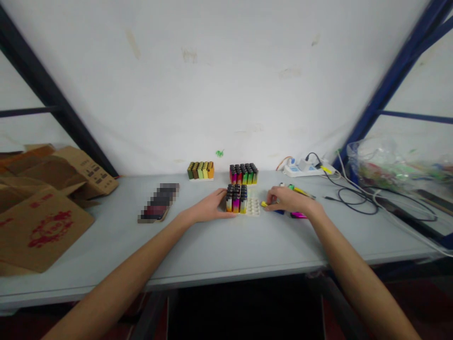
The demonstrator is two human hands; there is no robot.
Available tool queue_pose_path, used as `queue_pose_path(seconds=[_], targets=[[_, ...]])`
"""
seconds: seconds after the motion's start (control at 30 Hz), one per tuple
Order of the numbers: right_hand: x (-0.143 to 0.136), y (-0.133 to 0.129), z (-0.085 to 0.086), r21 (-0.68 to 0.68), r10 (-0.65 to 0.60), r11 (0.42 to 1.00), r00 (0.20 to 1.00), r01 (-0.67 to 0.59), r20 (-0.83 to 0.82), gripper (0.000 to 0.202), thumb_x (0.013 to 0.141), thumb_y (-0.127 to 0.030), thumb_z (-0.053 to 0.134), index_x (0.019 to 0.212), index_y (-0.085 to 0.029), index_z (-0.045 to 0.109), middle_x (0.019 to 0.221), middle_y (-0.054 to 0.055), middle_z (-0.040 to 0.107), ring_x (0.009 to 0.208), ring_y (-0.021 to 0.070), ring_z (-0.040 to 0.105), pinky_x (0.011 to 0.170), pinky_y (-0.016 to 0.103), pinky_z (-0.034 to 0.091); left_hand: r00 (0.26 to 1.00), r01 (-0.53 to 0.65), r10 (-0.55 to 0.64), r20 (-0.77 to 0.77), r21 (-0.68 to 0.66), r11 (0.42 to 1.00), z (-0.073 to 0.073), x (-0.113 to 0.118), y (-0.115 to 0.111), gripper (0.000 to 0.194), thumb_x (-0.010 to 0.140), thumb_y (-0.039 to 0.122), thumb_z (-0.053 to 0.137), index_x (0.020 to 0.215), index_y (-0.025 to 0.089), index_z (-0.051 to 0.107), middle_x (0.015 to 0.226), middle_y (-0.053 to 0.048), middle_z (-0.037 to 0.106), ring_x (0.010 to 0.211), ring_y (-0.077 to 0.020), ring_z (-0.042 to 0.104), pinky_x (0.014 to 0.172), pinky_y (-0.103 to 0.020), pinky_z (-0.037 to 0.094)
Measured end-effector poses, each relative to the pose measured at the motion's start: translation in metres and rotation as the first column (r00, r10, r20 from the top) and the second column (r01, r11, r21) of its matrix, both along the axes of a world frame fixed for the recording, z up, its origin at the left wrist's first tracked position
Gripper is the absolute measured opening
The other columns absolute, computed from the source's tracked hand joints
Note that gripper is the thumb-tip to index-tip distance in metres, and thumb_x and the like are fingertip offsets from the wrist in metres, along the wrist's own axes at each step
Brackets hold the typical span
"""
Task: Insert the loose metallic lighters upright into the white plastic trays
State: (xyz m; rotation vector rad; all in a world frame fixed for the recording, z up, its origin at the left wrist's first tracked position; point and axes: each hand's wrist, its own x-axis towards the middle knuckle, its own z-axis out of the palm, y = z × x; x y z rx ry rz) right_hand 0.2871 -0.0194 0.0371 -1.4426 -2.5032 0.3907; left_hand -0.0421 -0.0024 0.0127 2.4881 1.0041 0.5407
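Note:
My left hand (211,206) is wrapped round the left end of a white plastic lighter tray (253,208), thumb along the front and fingers behind. Several lighters (236,200) with black tops and white, orange, pink and yellow bodies stand upright in its left part. The round slots at its right show bare. Just right of the tray, my right hand (286,199) is closed with its fingers pinched on a lighter (264,204), of which a yellow end sticks out. Other loose lighters (297,215), one of them pink, lie under and beside this hand, partly hidden.
Two filled lighter trays stand by the wall, one of green-to-orange lighters (200,171), one of multicoloured lighters (244,174). A pixelated flat object (159,203) lies left. Cardboard boxes (46,226) fill the far left. A power strip (306,168), black cable (357,198) and plastic bags (382,165) are right.

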Motion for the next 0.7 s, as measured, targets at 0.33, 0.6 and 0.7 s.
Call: queue_pose_path(seconds=[0.33,0.6,0.7], targets=[[-0.015,-0.006,0.017,0.23,-0.017,0.968,0.945,0.097,-0.327,0.035,0.1,-0.051,0.055,0.107,-0.019,0.067,0.084,0.007,0.075,0.071,0.0202,0.066,0.071,0.031,0.049,1.0,0.015,-0.015,0.016,-0.007,1.0,-0.001,0.0,0.0,0.085,0.078,0.066,0.075,0.144,0.019,0.051,0.144,-0.016,0.056,0.134,-0.0363,0.053,0.119,-0.051,0.04],[-0.025,0.003,0.004,0.2,-0.055,0.96,0.836,0.194,-0.545,0.046,0.084,-0.062,0.071,0.095,-0.018,0.074,0.086,0.006,0.074,0.072,0.0187,0.061,0.069,0.031,0.048,0.999,0.013,-0.014,0.041,0.03,0.999,0.0,0.0,0.0,0.081,0.077,0.065,0.077,0.142,0.021,0.054,0.141,-0.014,0.058,0.131,-0.0366,0.056,0.117,-0.05,0.043],[-0.03,0.003,0.003,0.103,-0.071,0.981,0.793,0.167,-0.605,0.047,0.083,-0.064,0.07,0.082,-0.017,0.07,0.072,0.004,0.068,0.066,0.0171,0.058,0.061,0.029,0.046,1.0,0.011,-0.011,0.017,0.029,1.0,0.0,0.0,0.0,0.08,0.078,0.066,0.076,0.141,0.021,0.054,0.139,-0.014,0.058,0.13,-0.0365,0.056,0.115,-0.05,0.044]])
